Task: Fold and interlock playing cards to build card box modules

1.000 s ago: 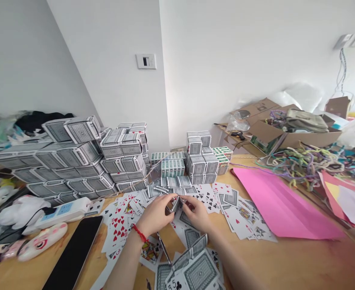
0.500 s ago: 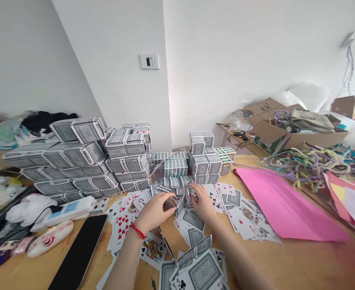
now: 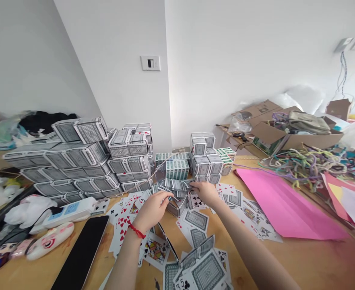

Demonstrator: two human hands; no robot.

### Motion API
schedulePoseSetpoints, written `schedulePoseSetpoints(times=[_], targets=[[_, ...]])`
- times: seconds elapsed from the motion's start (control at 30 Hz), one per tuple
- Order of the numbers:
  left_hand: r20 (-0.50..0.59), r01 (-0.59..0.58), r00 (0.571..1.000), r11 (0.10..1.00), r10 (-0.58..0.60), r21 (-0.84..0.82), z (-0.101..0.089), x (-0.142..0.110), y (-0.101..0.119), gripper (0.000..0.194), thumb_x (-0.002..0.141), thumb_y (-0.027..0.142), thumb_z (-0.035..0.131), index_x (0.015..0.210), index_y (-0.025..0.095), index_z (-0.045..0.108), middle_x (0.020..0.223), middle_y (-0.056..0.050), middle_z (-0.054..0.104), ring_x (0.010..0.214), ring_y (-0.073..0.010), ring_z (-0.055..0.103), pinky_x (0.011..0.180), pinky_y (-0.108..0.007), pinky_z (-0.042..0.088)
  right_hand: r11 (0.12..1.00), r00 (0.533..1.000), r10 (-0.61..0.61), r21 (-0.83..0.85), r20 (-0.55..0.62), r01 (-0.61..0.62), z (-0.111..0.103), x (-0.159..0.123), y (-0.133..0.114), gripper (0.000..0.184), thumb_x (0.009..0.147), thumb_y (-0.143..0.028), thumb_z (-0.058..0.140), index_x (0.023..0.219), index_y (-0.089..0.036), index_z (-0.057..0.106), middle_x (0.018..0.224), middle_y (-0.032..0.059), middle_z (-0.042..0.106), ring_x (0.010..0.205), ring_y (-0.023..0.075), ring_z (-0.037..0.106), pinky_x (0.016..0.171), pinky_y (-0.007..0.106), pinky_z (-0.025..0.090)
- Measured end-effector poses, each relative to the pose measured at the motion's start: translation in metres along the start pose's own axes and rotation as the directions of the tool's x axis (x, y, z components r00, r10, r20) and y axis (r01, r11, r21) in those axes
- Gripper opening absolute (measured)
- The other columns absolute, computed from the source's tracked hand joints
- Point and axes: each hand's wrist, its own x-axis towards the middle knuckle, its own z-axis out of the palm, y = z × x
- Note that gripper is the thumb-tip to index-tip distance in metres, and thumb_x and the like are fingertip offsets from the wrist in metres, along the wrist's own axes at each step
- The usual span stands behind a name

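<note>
My left hand (image 3: 153, 211), with a red cord on its wrist, is curled with thumb and fingertips at the left edge of a small box folded from playing cards (image 3: 178, 207). My right hand (image 3: 207, 194) reaches past that box, its fingertips closed at the right end of a row of folded playing cards (image 3: 177, 185). What lies between those fingertips is partly hidden. Loose cards surround both hands, among them a face-down card (image 3: 196, 220) just below the box. Close to me sits a heap of bent and flat cards (image 3: 207, 272).
Stacked card blocks (image 3: 75, 155) rise at the left, with a smaller stack (image 3: 206, 161) behind my right hand. A black phone (image 3: 82, 249) and a white power strip (image 3: 70, 211) lie left. Pink paper (image 3: 286, 205) and tangled pipe cleaners (image 3: 313, 163) lie right.
My right hand has left the small card box and moved away and to the right, to the row of folded cards. My left hand has stayed by the box, which sits lower now.
</note>
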Motion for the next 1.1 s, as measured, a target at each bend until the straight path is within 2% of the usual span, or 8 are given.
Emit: schedulePoseSetpoints(times=[0.13, 0.23, 0.4, 0.53, 0.63, 0.73, 0.9, 1.1], targets=[[0.005, 0.011, 1.000, 1.000, -0.011, 0.003, 0.003, 0.000, 0.004, 0.028, 0.084, 0.029, 0.040, 0.101, 0.025, 0.063, 0.106, -0.002, 0.065, 0.097, -0.0196, 0.060, 0.084, -0.031, 0.046, 0.977, 0.989, 0.088, 0.205, -0.118, -0.062, -0.008, -0.007, 0.006, 0.022, 0.077, -0.029, 0.050, 0.086, -0.026, 0.070, 0.084, 0.0045, 0.071, 0.080, 0.0232, 0.063, 0.069, 0.029, 0.043], [0.045, 0.015, 0.999, 1.000, -0.015, -0.011, 0.010, 0.000, 0.010, 0.034, 0.079, 0.033, 0.050, 0.111, 0.026, 0.058, 0.105, -0.002, 0.066, 0.098, -0.0204, 0.060, 0.084, -0.031, 0.046, 0.906, 0.969, 0.175, 0.414, -0.174, -0.089, -0.011, -0.012, 0.008, 0.028, 0.077, -0.039, 0.048, 0.084, -0.019, 0.066, 0.073, 0.0060, 0.069, 0.066, 0.0210, 0.061, 0.058, 0.028, 0.043], [0.115, 0.029, 0.993, 0.998, -0.035, 0.051, 0.021, 0.001, 0.017, 0.045, 0.078, 0.030, 0.052, 0.122, 0.031, 0.050, 0.106, -0.002, 0.066, 0.098, -0.0210, 0.060, 0.083, -0.032, 0.046, 0.677, 0.960, 0.264, 0.728, -0.098, -0.112, -0.001, -0.027, 0.005, 0.034, 0.073, -0.052, 0.052, 0.077, -0.018, 0.054, 0.044, -0.0046, 0.049, 0.035, 0.0098, 0.039, 0.036, 0.020, 0.028], [0.110, 0.040, 0.993, 0.993, -0.052, 0.109, 0.024, 0.002, 0.017, 0.039, 0.082, 0.029, 0.046, 0.119, 0.031, 0.053, 0.103, -0.002, 0.067, 0.095, -0.0204, 0.060, 0.082, -0.032, 0.046, 0.495, 0.952, 0.303, 0.859, -0.031, -0.130, 0.011, -0.046, 0.000, 0.036, 0.070, -0.054, 0.057, 0.069, -0.021, 0.042, 0.040, -0.0099, 0.037, 0.032, 0.0064, 0.030, 0.034, 0.018, 0.024], [0.090, 0.039, 0.995, 0.988, -0.052, 0.147, 0.022, 0.002, 0.012, 0.033, 0.083, 0.031, 0.044, 0.113, 0.030, 0.059, 0.104, -0.002, 0.066, 0.095, -0.0206, 0.060, 0.081, -0.031, 0.046, 0.410, 0.945, 0.327, 0.900, 0.002, -0.144, 0.015, -0.057, -0.003, 0.035, 0.070, -0.052, 0.059, 0.071, -0.021, 0.043, 0.042, -0.0114, 0.032, 0.033, 0.0052, 0.026, 0.034, 0.017, 0.022], [0.077, 0.065, 0.994, 0.984, -0.079, 0.167, 0.019, 0.001, 0.008, 0.034, 0.084, 0.032, 0.042, 0.114, 0.032, 0.058, 0.104, -0.002, 0.066, 0.093, -0.0205, 0.061, 0.076, -0.030, 0.047, 0.375, 0.939, 0.344, 0.915, 0.011, -0.147, 0.017, -0.065, -0.002, 0.033, 0.071, -0.050, 0.060, 0.073, -0.020, 0.046, 0.045, -0.0108, 0.031, 0.035, 0.0051, 0.027, 0.035, 0.017, 0.024], [0.078, 0.054, 0.995, 0.985, -0.067, 0.164, 0.018, 0.000, 0.010, 0.038, 0.085, 0.031, 0.040, 0.121, 0.033, 0.052, 0.100, -0.001, 0.067, 0.094, -0.0205, 0.060, 0.075, -0.029, 0.047, 0.393, 0.928, 0.372, 0.906, -0.001, -0.156, 0.024, -0.069, 0.002, 0.035, 0.075, -0.054, 0.055, 0.071, -0.020, 0.046, 0.045, -0.0097, 0.037, 0.033, 0.0055, 0.032, 0.032, 0.018, 0.024], [0.084, -0.003, 0.996, 0.992, -0.008, 0.129, 0.019, 0.001, 0.013, 0.038, 0.085, 0.024, 0.037, 0.115, 0.032, 0.059, 0.106, 0.001, 0.066, 0.095, -0.0189, 0.059, 0.081, -0.030, 0.046, 0.427, 0.956, 0.291, 0.892, 0.017, -0.146, 0.025, -0.067, 0.000, 0.037, 0.071, -0.054, 0.059, 0.081, -0.020, 0.048, 0.050, -0.0065, 0.049, 0.035, 0.0084, 0.043, 0.033, 0.019, 0.032]])
